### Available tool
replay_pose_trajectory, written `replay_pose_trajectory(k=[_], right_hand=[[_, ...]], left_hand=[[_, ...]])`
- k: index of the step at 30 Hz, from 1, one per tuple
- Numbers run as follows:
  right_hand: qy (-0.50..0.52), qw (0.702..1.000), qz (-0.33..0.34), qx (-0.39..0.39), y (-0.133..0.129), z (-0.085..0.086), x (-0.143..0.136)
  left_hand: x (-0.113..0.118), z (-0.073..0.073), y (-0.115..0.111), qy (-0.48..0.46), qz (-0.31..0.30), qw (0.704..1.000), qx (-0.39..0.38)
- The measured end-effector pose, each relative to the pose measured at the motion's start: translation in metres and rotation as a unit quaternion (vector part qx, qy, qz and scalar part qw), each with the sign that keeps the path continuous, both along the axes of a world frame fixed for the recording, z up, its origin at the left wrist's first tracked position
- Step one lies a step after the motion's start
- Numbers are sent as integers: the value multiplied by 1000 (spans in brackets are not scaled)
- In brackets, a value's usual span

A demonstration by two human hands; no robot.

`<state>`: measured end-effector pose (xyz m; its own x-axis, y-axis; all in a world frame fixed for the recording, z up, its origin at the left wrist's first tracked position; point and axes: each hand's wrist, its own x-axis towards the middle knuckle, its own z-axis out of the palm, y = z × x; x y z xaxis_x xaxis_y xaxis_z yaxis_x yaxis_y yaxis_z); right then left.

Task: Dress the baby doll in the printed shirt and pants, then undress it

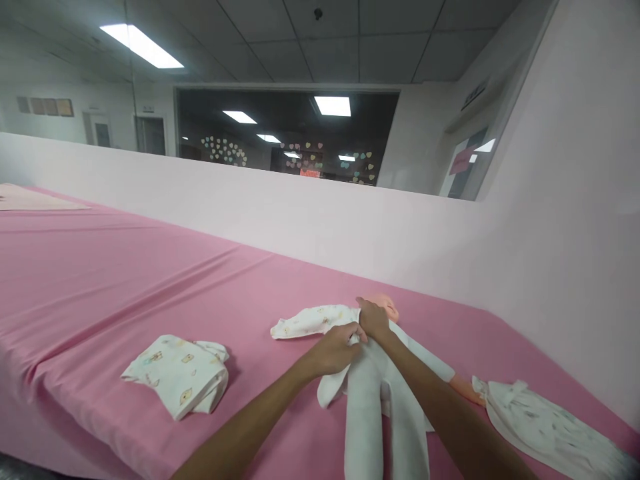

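A baby doll (pixel 385 305) lies on its back on the pink sheet, its head partly hidden behind my right hand. Its body and legs are covered in plain white cloth (pixel 364 420). On its left-of-view arm is a white baby shirt (pixel 315 321) with small printed figures. My left hand (pixel 340 348) is closed on the shirt's edge at the doll's chest. Just above it, my right hand (pixel 374 320) is closed at the shirt near the doll's neck; its fingertips are partly hidden. The doll's other arm, in plain white, stretches right with its hand bare.
A folded printed baby garment (pixel 183 373) lies on the pink sheet (pixel 125 280) to the left. At the right, a white patterned cloth piece (pixel 550 420) reaches the doll's hand. A white wall (pixel 280 210) with a window rises behind. A pale cloth (pixel 35 199) lies far left.
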<state>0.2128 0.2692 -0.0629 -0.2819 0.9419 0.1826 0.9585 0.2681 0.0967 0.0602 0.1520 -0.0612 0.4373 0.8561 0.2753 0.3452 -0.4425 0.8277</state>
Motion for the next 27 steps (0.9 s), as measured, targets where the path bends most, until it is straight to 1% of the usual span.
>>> replay_pose_trajectory(k=[4,6,8,9,12,13,15,18,21,23,25,27], right_hand=[[-19,997,70,0,-4,1,-5],[-25,997,74,8,-2,1,-6],[-24,998,60,19,2,2,-5],[-20,998,53,23,3,1,-4],[2,999,45,24,3,-1,1],[15,999,46,23,1,-3,4],[50,997,47,24,-8,-7,14],[116,992,30,39,-31,-15,43],[169,984,-33,52,-65,-25,89],[190,976,-96,46,-88,-34,122],[200,967,-155,33,-110,-45,149],[205,959,-194,16,-128,-56,167]], left_hand=[[6,-15,1,30,-20,999,-16],[7,-20,2,36,-32,999,-17],[6,-24,4,28,-34,998,-35],[5,-25,4,19,-32,998,-57],[-1,-26,7,-6,-31,987,-155],[-2,-26,8,-19,-40,982,-184],[-5,-26,10,-71,-68,972,-215],[-5,-27,12,-187,-114,948,-231],[-3,-29,13,-253,-130,930,-232],[0,-29,13,-260,-111,934,-219],[7,-27,14,-242,-66,949,-189],[20,-23,18,-201,-13,969,-143]])
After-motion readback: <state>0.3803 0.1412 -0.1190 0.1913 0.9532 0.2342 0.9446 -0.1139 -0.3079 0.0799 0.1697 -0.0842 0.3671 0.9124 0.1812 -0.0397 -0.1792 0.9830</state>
